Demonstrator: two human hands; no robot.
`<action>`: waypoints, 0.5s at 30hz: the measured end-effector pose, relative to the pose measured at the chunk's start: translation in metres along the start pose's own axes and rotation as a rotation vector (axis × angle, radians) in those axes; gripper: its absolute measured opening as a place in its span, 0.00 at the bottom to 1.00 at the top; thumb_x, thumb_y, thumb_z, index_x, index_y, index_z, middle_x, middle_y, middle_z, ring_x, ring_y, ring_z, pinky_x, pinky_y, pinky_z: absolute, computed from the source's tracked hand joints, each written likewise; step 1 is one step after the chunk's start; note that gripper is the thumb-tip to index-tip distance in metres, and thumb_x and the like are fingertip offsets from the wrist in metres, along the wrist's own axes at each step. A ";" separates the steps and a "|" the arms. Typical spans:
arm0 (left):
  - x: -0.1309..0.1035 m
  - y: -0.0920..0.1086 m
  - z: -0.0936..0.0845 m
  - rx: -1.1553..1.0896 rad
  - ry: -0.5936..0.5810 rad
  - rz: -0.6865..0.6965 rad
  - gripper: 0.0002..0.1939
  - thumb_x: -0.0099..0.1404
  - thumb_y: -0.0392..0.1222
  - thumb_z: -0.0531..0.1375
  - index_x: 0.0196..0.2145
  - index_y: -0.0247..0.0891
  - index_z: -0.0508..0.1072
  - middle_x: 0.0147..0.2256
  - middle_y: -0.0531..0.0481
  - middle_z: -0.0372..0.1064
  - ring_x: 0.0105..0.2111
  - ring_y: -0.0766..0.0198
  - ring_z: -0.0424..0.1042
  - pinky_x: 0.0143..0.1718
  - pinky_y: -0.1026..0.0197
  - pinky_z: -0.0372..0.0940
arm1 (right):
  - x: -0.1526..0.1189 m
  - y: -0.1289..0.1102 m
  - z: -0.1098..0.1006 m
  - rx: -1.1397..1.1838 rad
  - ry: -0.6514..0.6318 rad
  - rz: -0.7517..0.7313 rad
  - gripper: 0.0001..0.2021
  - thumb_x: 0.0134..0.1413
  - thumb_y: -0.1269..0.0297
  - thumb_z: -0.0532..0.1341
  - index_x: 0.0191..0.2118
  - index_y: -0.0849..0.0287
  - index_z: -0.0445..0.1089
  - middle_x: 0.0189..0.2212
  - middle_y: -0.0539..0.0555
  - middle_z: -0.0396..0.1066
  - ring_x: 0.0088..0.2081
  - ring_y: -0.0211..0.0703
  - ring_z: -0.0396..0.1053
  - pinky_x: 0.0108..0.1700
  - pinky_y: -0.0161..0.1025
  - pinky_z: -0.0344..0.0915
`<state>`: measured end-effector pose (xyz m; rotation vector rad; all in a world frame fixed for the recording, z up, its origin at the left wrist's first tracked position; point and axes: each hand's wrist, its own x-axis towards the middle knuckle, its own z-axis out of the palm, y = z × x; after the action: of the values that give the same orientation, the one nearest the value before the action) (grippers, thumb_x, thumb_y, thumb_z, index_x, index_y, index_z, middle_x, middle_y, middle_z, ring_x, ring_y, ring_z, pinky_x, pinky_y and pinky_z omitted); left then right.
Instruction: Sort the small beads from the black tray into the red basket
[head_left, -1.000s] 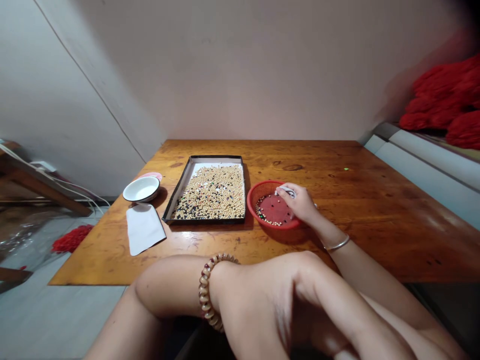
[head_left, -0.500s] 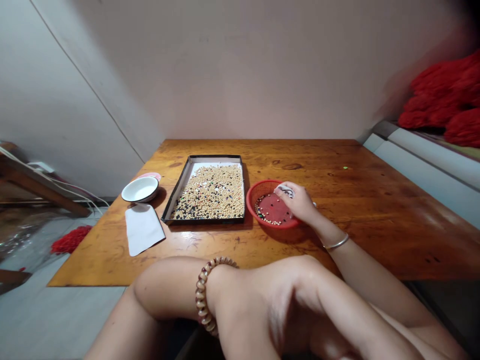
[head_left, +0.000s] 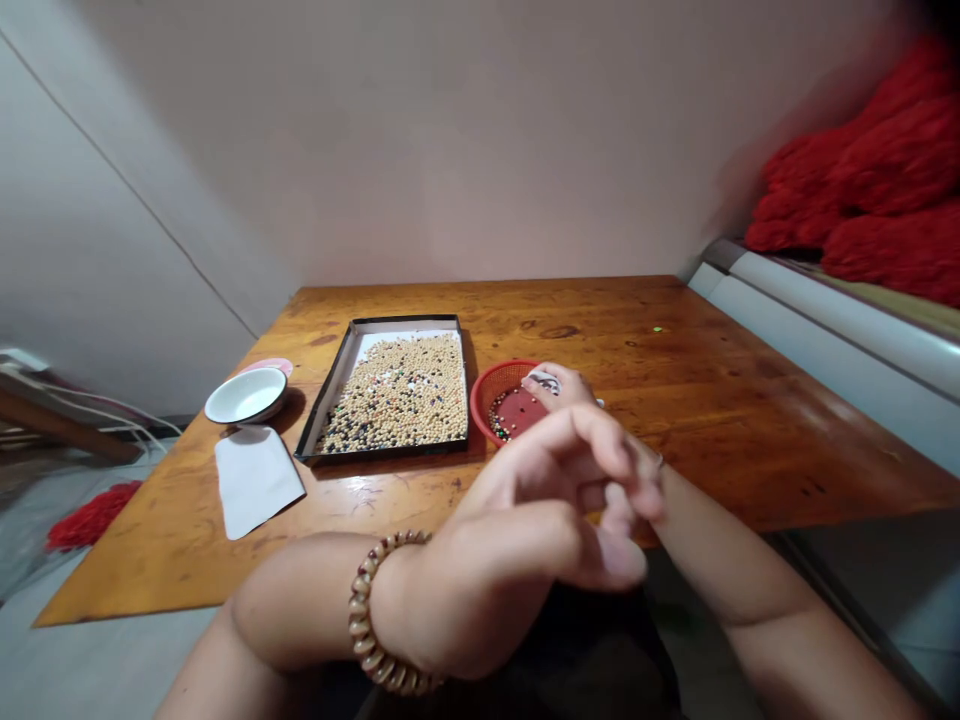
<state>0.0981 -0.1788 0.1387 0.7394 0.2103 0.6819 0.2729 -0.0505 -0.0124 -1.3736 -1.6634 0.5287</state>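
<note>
In the head view, my left hand (head_left: pixel 547 510), with a beaded bracelet at its wrist, is raised close to the camera. Its fingers are curled and blurred, with spaces between them, and nothing shows in them. Behind it, my right hand (head_left: pixel 562 385) reaches over the right side of a red basket (head_left: pixel 480 405), closed on a small white piece with dark markings (head_left: pixel 545 381). Small pale and dark beads (head_left: pixel 499 400) lie inside the basket, partly hidden by my left hand. Left of it is a black-edged tray (head_left: pixel 463 400) spread with pale, dark and coloured beads (head_left: pixel 405 395).
A white bowl (head_left: pixel 246 395) rests near the table's left side, by a pink item (head_left: pixel 274 367) and a white sheet (head_left: pixel 259 480). Red bundles (head_left: pixel 885 170) are piled at right; more red material (head_left: pixel 90 515) is at lower left.
My left hand has turned and its fingers have come into view in front of the basket. The view has shifted, so the table items appear farther left. My right hand still holds the white piece.
</note>
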 end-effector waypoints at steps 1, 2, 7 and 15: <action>0.004 -0.001 0.001 -0.042 0.030 0.027 0.14 0.42 0.29 0.58 0.29 0.38 0.63 0.29 0.54 0.61 0.26 0.73 0.60 0.23 0.72 0.53 | 0.000 -0.002 -0.001 0.005 -0.004 0.004 0.13 0.54 0.51 0.60 0.32 0.55 0.71 0.28 0.54 0.74 0.30 0.44 0.70 0.33 0.39 0.64; 0.005 -0.002 0.001 -0.070 0.062 0.030 0.14 0.42 0.29 0.57 0.30 0.38 0.62 0.30 0.54 0.60 0.27 0.72 0.59 0.23 0.72 0.52 | 0.000 -0.003 -0.001 0.009 -0.013 0.008 0.13 0.54 0.50 0.60 0.33 0.55 0.71 0.28 0.54 0.74 0.30 0.45 0.70 0.33 0.39 0.64; -0.001 -0.005 0.000 -0.122 0.051 -0.029 0.17 0.41 0.29 0.57 0.31 0.38 0.59 0.32 0.52 0.57 0.29 0.70 0.56 0.23 0.71 0.49 | 0.003 0.000 0.000 0.013 -0.031 0.030 0.14 0.53 0.50 0.60 0.32 0.56 0.71 0.29 0.53 0.74 0.31 0.44 0.70 0.33 0.38 0.64; 0.001 -0.006 0.001 -0.097 -0.012 -0.046 0.18 0.41 0.29 0.57 0.31 0.38 0.57 0.30 0.53 0.54 0.27 0.71 0.53 0.22 0.71 0.47 | 0.006 0.006 0.003 -0.009 -0.011 0.021 0.13 0.52 0.50 0.61 0.31 0.56 0.71 0.27 0.52 0.74 0.29 0.43 0.70 0.31 0.37 0.63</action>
<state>0.1026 -0.1818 0.1352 0.6439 0.1816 0.6399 0.2740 -0.0428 -0.0160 -1.3977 -1.6640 0.5425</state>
